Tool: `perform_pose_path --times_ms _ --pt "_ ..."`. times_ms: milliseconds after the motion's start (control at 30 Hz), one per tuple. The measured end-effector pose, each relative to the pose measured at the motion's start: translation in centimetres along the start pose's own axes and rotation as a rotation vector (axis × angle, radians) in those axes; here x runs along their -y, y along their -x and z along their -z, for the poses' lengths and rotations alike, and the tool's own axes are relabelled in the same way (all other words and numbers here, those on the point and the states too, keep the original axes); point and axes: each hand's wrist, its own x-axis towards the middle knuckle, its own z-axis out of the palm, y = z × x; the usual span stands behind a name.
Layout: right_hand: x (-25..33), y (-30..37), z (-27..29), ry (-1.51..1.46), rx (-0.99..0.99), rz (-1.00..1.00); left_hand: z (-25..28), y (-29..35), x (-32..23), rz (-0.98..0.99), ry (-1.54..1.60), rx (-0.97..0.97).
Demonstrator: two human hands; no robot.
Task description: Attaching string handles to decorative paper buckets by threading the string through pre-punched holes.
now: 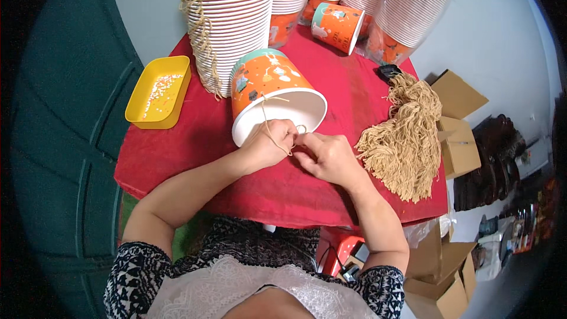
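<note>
Stringing a paper bucket on the red table (195,136).

Stacks (233,23) of nested buckets stand behind; a twine bundle (407,142) lies right, a yellow tray (158,91) left. The orange bucket (271,97) lies on its side, rim toward the person. Left hand (269,145) and right hand (325,156) pinch a twine strand (269,124) at the rim. Judged: tying in progress; the knot needs steady tension.

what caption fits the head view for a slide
Both hands tie tan string at an orange paper bucket on a red table.
</note>
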Motion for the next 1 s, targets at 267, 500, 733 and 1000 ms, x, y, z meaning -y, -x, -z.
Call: perform_pose_path --times_ms 267,500,733,1000 --pt "0.9 0.1 -1.8 0.144 -0.029 -0.03 0.2 0.1 -0.7 -0.053 -0.017 -0.062" --pt "-0.1 0.1 -1.1 -0.332 -0.023 0.051 0.5 0.0 -0.9 -0.057 -0.078 -0.019" --pt "-1.2 0.2 0.7 -0.238 0.055 -0.051 0.4 0.1 -0.5 -0.063 -0.014 -0.033" --pt "0.3 0.2 0.8 0.164 0.031 -0.113 0.3 0.3 -0.8 -0.006 0.043 -0.021"
